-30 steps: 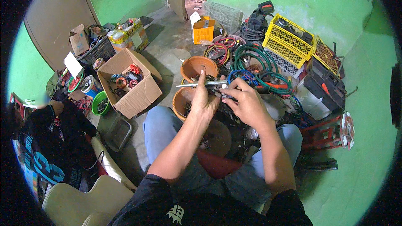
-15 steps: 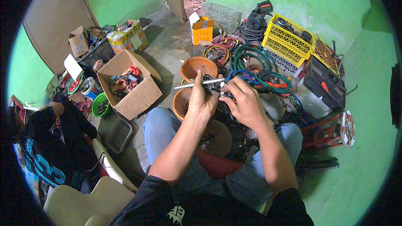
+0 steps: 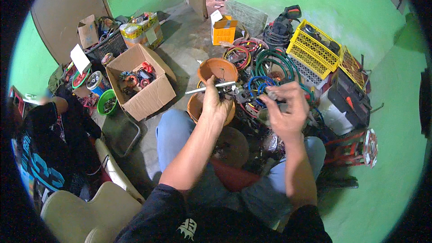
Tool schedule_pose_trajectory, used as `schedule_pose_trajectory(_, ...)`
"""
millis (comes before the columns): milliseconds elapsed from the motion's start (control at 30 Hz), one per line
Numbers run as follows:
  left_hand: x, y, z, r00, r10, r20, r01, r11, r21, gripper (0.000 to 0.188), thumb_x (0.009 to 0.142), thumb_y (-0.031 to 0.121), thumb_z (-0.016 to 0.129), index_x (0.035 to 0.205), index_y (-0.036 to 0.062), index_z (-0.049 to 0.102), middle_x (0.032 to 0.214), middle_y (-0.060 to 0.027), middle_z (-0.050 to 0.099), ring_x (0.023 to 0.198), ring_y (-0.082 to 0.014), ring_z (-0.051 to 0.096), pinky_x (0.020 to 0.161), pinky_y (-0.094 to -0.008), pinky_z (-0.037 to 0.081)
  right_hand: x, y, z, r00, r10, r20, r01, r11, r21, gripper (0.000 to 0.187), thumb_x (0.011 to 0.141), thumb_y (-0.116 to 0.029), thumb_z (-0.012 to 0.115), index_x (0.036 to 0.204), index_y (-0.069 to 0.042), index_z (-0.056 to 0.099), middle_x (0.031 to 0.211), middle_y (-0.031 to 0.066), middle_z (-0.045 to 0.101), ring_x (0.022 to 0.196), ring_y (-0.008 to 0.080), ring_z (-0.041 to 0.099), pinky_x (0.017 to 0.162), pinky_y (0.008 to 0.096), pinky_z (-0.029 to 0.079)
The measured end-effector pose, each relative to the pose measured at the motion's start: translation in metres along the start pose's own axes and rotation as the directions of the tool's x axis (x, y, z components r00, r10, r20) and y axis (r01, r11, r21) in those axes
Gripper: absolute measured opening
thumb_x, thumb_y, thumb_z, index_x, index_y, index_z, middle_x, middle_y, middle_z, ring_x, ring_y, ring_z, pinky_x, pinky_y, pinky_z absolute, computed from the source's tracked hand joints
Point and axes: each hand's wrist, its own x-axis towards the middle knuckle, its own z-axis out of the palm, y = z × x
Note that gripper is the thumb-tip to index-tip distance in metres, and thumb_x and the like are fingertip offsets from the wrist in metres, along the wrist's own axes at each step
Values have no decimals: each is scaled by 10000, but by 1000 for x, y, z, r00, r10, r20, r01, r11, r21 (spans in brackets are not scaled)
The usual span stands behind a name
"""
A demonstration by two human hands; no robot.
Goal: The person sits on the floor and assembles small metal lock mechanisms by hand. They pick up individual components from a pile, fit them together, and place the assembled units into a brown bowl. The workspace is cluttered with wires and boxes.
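My left hand (image 3: 216,107) is closed around a thin, pale stick (image 3: 196,91), which lies crosswise past the thumb with its left end sticking out. Small dark and whitish bits show near the stick's right end, too small to name. To the right, my right hand (image 3: 289,113) is raised apart from the left, thumb and fingers pinching a small greyish piece (image 3: 272,95), blurred by motion. Beneath the hands are two orange-brown pots (image 3: 228,66), the nearer one partly hidden by my left hand. Blue cable (image 3: 256,83) lies just behind my right fingers.
A cardboard box (image 3: 150,99) with tools or parts stands at left, beside a green bowl (image 3: 107,102). Green hose (image 3: 288,65) and yellow crates (image 3: 313,45) are behind at right. A red stool-like frame (image 3: 346,150) stands right. Another person (image 3: 56,139) sits at left.
My right hand has pulled away from the left, moving right with a small piece in its fingers. The left hand keeps the stick almost in place. The view has shifted slightly.
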Motion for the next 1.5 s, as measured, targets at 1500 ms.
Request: schedule_pose_trajectory(1500, -12, -26, -9, 972, -227, -56, 232, 902, 364, 148, 942, 220, 537, 995, 82, 543, 877, -67, 612, 718, -211, 629, 611, -349, 566, -73, 90, -108, 774, 609, 175, -468, 735, -491, 198, 772, -72, 768, 907, 6, 647, 849, 167, 684, 756, 315, 660, 695, 400, 520)
